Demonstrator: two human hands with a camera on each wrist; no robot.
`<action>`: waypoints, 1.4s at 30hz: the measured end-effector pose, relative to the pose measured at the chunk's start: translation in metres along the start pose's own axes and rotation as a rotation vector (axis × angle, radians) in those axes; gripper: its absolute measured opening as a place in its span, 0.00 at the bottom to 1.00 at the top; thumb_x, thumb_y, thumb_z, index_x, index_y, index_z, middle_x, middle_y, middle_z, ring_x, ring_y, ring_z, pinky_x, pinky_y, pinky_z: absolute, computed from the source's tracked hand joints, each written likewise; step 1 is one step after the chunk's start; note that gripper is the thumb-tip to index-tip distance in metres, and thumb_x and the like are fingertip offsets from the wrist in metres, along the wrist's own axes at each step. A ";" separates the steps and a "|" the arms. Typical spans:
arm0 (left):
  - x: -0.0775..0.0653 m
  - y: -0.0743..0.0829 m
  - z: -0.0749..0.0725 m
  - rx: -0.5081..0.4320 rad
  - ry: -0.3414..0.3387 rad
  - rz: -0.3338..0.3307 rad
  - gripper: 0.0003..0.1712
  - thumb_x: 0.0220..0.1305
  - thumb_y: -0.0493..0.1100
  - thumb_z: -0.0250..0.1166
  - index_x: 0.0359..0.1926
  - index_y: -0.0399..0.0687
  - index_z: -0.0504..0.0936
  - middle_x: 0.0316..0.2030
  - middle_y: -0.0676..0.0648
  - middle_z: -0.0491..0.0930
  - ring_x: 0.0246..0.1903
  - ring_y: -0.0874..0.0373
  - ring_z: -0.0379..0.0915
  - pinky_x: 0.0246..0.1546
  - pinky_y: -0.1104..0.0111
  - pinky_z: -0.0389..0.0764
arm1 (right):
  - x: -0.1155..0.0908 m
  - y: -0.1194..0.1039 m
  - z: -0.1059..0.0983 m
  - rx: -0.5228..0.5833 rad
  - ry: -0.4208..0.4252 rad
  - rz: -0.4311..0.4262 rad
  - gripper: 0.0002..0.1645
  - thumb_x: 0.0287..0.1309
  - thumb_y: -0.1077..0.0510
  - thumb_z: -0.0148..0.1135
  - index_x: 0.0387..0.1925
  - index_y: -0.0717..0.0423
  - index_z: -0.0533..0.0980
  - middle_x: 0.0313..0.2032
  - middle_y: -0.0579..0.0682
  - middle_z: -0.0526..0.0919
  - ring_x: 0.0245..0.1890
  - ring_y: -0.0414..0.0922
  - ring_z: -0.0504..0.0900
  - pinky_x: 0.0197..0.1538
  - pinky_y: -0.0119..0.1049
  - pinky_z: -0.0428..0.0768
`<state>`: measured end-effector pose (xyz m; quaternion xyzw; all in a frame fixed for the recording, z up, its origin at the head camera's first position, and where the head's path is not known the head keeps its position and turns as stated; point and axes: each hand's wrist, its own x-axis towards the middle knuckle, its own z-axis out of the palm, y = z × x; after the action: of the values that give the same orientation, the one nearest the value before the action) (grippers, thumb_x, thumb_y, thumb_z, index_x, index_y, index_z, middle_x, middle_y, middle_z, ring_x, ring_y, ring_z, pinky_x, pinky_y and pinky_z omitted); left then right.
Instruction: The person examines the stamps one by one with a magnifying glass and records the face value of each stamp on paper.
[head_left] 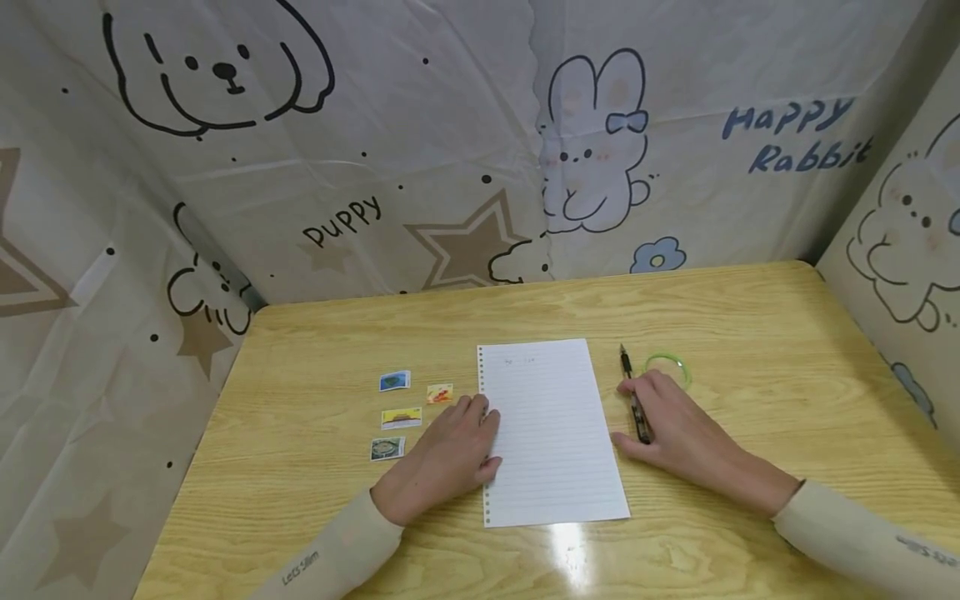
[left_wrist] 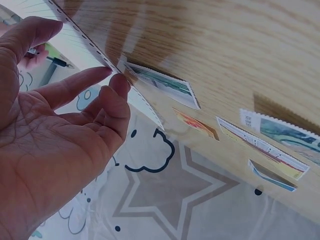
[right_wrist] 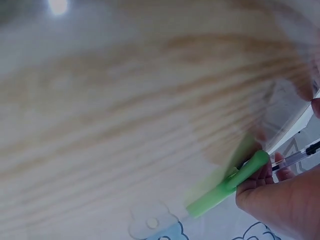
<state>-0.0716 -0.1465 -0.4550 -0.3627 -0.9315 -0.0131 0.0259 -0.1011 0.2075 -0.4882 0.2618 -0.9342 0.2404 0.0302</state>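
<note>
A lined, hole-punched sheet of paper lies on the table with small marks near its top. My left hand rests at its punched left edge, fingers loosely bent and thumb over the sheet. Right by those fingertips is a green stamp, hidden under the hand in the head view. To the right of the paper, my right hand holds a black-and-clear pen between fingers and thumb, tip pointing away. Beside that hand's knuckles stands a green ring, like a roll of tape.
Left of the paper lie several stamps: a blue stamp, a red-and-white stamp, a yellow stamp and a grey-green stamp. A printed cloth hangs around the back and sides of the wooden table.
</note>
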 end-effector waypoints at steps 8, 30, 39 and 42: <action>-0.001 0.001 0.000 0.009 0.015 0.003 0.22 0.70 0.50 0.74 0.49 0.35 0.83 0.45 0.41 0.77 0.40 0.50 0.70 0.42 0.62 0.78 | 0.000 0.004 0.001 -0.009 -0.030 -0.058 0.40 0.57 0.43 0.82 0.61 0.62 0.75 0.52 0.53 0.76 0.48 0.46 0.74 0.51 0.48 0.79; 0.001 -0.004 0.001 -0.026 -0.024 0.000 0.22 0.72 0.53 0.74 0.49 0.38 0.82 0.48 0.41 0.78 0.42 0.50 0.70 0.46 0.61 0.77 | 0.000 0.013 0.003 -0.019 -0.036 -0.146 0.36 0.60 0.44 0.81 0.58 0.62 0.75 0.53 0.52 0.77 0.48 0.45 0.75 0.51 0.46 0.78; 0.001 -0.007 0.000 -0.055 -0.035 -0.008 0.22 0.74 0.52 0.73 0.54 0.38 0.83 0.53 0.39 0.79 0.44 0.48 0.72 0.50 0.58 0.77 | 0.001 0.014 0.002 -0.020 -0.041 -0.157 0.33 0.63 0.45 0.80 0.57 0.61 0.75 0.52 0.51 0.76 0.47 0.44 0.73 0.50 0.45 0.77; -0.001 -0.008 -0.002 -0.068 -0.041 -0.010 0.22 0.76 0.51 0.71 0.57 0.38 0.83 0.54 0.39 0.79 0.45 0.47 0.72 0.51 0.58 0.78 | 0.001 0.015 0.001 -0.018 -0.043 -0.165 0.33 0.64 0.45 0.79 0.58 0.60 0.75 0.52 0.51 0.76 0.46 0.43 0.72 0.49 0.45 0.76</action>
<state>-0.0764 -0.1528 -0.4536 -0.3591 -0.9325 -0.0376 -0.0056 -0.1094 0.2177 -0.4954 0.3424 -0.9121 0.2232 0.0322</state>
